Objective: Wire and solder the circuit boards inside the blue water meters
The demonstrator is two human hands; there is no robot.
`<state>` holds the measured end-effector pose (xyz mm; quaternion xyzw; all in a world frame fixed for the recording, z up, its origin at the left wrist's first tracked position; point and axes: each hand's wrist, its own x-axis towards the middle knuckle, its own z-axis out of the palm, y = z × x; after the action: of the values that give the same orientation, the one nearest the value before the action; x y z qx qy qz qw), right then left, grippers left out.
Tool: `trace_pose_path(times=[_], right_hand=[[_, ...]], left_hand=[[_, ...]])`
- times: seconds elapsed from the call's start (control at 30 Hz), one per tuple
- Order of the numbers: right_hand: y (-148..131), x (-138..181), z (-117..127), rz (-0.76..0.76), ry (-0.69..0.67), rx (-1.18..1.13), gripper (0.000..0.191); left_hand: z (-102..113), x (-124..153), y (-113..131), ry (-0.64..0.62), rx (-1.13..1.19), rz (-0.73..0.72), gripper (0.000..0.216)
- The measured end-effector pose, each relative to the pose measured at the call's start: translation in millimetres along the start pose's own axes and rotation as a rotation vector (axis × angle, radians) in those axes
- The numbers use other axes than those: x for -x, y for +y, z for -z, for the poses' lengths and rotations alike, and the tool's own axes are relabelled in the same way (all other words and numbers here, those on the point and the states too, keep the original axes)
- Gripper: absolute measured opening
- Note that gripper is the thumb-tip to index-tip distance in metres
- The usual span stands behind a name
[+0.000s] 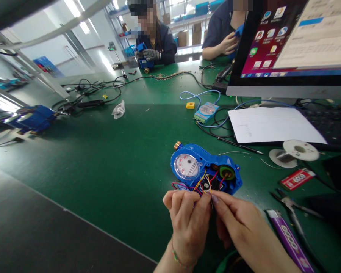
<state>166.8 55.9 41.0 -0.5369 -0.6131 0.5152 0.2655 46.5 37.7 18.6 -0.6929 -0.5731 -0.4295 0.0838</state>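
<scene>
An opened blue water meter point(204, 168) lies on the green table point(116, 159), with a round white dial, a brass fitting at its far end and a bundle of red, yellow and black wires point(206, 184) spilling toward me. My left hand point(187, 220) is closed just in front of the meter, its fingers pinched on the wires. My right hand point(238, 227) meets it, fingertips pressed together on the same wires at the meter's near edge.
A sheet of paper point(272, 124), solder spool point(297, 151), pliers point(292, 210), purple lighter point(290, 239) and red pack lie at right under a monitor point(295, 41). A small teal circuit module point(206, 112) with cables sits mid-table. Two people work at the far side.
</scene>
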Motion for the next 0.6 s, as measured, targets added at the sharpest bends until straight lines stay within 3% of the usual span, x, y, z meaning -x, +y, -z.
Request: trace_pose_path(times=[0.1, 0.17, 0.27, 0.47, 0.6], right_hand=[[-2.5, -0.8, 1.7, 0.227, 0.319, 0.383, 0.036], [-5.0, -2.2, 2.7, 0.299, 0.379, 0.469, 0.034], [-8.4, -4.6, 3.8, 0.268, 0.276, 0.400, 0.034], [-5.5, -7.9, 2.5, -0.095, -0.038, -0.133, 0.055], [-3.4, -11.7, 0.2, -0.196, -0.036, -0.214, 0.058]], left_hand=[[-2.0, 0.2, 0.4, 0.003, -0.005, 0.012, 0.012], [-3.2, 0.1, 0.4, 0.037, -0.011, 0.025, 0.010], [-4.4, -0.5, 0.5, 0.070, 0.023, 0.037, 0.009], [-4.9, -0.8, 2.7, 0.061, 0.048, 0.020, 0.013], [-5.4, 1.9, 3.0, 0.052, 0.029, -0.026, 0.015]])
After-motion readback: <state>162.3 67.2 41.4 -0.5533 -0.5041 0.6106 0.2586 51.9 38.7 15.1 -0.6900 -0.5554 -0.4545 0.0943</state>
